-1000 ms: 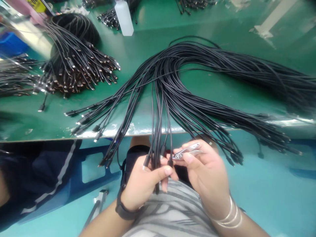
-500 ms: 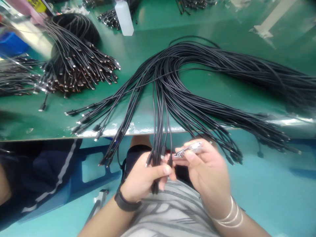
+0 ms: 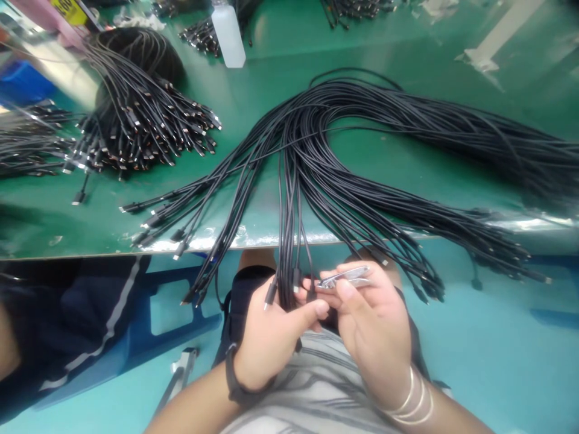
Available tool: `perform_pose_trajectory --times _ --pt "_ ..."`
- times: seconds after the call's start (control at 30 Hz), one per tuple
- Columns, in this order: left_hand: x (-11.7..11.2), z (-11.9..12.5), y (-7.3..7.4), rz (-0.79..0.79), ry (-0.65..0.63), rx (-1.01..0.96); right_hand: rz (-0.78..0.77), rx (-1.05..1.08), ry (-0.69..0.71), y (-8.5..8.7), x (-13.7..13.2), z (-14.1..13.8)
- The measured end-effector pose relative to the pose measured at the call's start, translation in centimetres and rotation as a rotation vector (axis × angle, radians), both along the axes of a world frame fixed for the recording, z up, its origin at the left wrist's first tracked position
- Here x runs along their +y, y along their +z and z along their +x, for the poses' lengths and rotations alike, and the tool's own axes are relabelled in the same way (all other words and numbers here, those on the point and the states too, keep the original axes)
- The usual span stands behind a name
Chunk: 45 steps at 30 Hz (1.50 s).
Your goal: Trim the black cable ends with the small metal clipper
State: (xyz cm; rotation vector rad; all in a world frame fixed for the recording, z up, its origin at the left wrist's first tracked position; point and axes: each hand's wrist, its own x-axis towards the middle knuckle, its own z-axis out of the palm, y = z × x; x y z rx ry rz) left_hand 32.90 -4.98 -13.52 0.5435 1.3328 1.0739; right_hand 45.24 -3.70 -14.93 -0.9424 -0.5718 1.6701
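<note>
My left hand point(image 3: 271, 331) is closed round the ends of several black cables point(image 3: 289, 265) that hang off the front edge of the green table point(image 3: 371, 157). My right hand point(image 3: 375, 325) pinches a small metal clipper point(image 3: 346, 277), whose tip sits at a cable plug just above my left thumb. The cables belong to a big fanned bundle point(image 3: 362, 114) that curves across the table and runs off to the right. Other loose ends dangle over the edge on both sides of my hands.
A heap of black cables with metal plugs point(image 3: 140, 120) lies at the table's left, with more cables point(image 3: 27, 144) at the far left edge. A white plastic bottle point(image 3: 228, 33) stands at the back. A person in dark clothing point(image 3: 67, 325) sits to my left.
My left hand has shifted slightly down and right, regripping the cable ends. The clipper in my right hand stays at the plug.
</note>
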Motion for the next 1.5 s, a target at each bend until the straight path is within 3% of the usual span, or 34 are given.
perform_pose_trajectory --times 0.37,0.7,0.8,0.97,1.1,1.23,1.4,1.47,1.5 --pt "-0.1 0.3 -0.3 -0.001 0.04 0.015 0.047 -0.033 -0.018 0.3 0.1 -0.2" --pt "0.0 0.5 -0.4 -0.031 0.036 -0.006 0.037 -0.262 -0.058 -0.2 -0.1 0.3" --pt "0.0 0.5 -0.4 -0.033 0.024 -0.024 0.014 -0.242 -0.054 -0.1 0.1 0.3" --pt "0.1 0.1 -0.7 -0.045 -0.056 -0.045 0.014 -0.034 0.058 -0.1 0.9 0.7" --pt "0.0 -0.5 -1.0 -0.051 -0.174 -0.076 0.049 -0.063 0.188 0.0 1.5 1.3" --pt "-0.1 -0.5 -1.3 0.006 -0.114 -0.182 0.174 -0.38 0.104 0.5 1.9 2.1" --pt "0.2 -0.6 -1.3 0.009 -0.041 -0.216 0.597 -1.366 -0.233 1.2 4.0 5.2" --pt "0.3 -0.7 -1.2 0.012 -0.075 -0.226 0.693 -1.618 -0.355 1.5 5.0 6.3" --pt "0.4 -0.8 -1.2 0.016 -0.088 -0.228 0.696 -1.631 -0.455 1.7 5.3 6.5"
